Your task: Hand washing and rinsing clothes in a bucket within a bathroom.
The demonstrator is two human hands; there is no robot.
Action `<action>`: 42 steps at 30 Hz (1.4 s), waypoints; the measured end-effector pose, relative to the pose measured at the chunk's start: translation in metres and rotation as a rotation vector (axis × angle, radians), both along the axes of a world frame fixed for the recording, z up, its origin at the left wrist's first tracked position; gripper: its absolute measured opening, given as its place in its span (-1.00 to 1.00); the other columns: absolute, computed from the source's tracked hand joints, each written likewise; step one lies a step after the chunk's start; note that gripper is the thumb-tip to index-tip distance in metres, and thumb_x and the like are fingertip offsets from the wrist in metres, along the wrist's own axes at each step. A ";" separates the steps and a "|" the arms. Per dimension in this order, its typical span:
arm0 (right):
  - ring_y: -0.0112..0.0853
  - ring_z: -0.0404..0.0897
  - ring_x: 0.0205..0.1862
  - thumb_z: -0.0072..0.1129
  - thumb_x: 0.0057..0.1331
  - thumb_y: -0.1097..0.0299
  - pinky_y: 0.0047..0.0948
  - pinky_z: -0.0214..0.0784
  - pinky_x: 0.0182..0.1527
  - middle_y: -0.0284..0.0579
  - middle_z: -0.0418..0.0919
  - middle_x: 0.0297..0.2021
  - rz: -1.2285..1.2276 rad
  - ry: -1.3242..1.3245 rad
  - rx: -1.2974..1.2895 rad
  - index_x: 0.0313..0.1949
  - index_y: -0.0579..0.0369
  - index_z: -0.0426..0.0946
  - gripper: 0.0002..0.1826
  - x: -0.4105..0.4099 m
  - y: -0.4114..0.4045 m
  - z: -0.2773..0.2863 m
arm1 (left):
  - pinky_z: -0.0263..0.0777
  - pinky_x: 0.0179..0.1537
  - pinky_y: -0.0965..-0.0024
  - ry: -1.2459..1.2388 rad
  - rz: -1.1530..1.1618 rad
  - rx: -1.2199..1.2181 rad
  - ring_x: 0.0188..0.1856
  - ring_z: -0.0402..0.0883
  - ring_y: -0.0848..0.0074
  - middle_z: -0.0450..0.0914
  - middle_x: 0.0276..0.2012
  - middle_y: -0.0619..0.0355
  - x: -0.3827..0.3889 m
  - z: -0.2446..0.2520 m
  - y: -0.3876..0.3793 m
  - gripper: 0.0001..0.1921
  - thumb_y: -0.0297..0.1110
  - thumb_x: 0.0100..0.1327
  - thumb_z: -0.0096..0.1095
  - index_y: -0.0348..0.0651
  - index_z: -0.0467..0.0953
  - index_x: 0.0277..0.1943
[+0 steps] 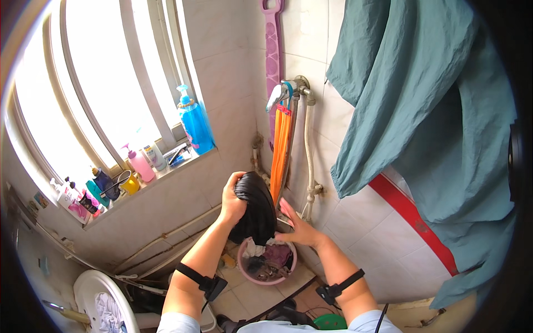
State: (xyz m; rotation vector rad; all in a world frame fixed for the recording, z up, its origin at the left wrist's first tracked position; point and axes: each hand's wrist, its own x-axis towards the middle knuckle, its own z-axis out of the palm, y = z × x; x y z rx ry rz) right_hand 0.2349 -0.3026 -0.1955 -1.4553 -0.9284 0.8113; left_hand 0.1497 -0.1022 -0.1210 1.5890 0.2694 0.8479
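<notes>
My left hand (234, 200) grips the top of a dark, shiny bundle (256, 212), which looks like black fabric or hair; I cannot tell which. It hangs down over the far edge of a pink plastic basin (266, 283) on the tiled floor. Spread fingers show on my right hand (302, 229), just right of the bundle's lower part, and nothing is held in it. White, purple and dark cloths (277, 254) lie in the basin. Beyond my hands an orange cloth or mesh strip (280, 154) hangs from a chrome wall tap (277, 95).
At left, the window sill (160, 177) bears several bottles, among them a blue pump bottle (195, 127), and a yellow cup (130, 183). A white washbasin (120, 291) holds pale cloth. Pipes run along the walls. A teal curtain or cloth (399, 104) hangs at right.
</notes>
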 end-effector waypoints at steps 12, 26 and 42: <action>-0.38 0.38 0.10 0.25 0.12 0.24 -0.40 0.25 0.14 -0.15 0.36 0.11 -0.061 0.849 0.233 0.30 0.09 0.12 -0.22 -0.025 0.037 -0.048 | 0.47 -0.18 0.39 -0.029 0.409 -0.625 -0.27 0.57 0.45 0.59 -0.28 0.13 0.070 -0.103 -0.027 -0.78 -0.45 0.22 -0.07 -0.27 0.50 -0.14; -0.34 0.46 -0.04 0.25 0.08 0.08 -0.42 0.31 0.01 -0.01 0.42 0.01 -0.477 0.551 0.113 0.17 0.27 0.22 -0.24 -0.037 0.076 -0.119 | 0.48 -0.23 0.38 0.006 0.863 -0.463 -0.32 0.60 0.42 0.62 -0.38 0.11 0.080 -0.206 0.021 -0.67 -0.59 0.11 -0.21 -0.32 0.57 -0.21; -0.21 0.63 -0.20 0.03 0.14 0.25 -0.23 0.50 -0.03 -0.03 0.61 -0.20 0.013 1.486 0.207 -0.07 0.23 0.48 -0.60 -0.030 0.011 -0.070 | -0.30 0.40 0.03 0.573 -0.457 -0.784 0.45 -0.07 0.28 -0.02 0.42 0.03 -0.065 -0.205 0.046 -0.07 0.17 0.22 0.09 0.12 -0.32 0.45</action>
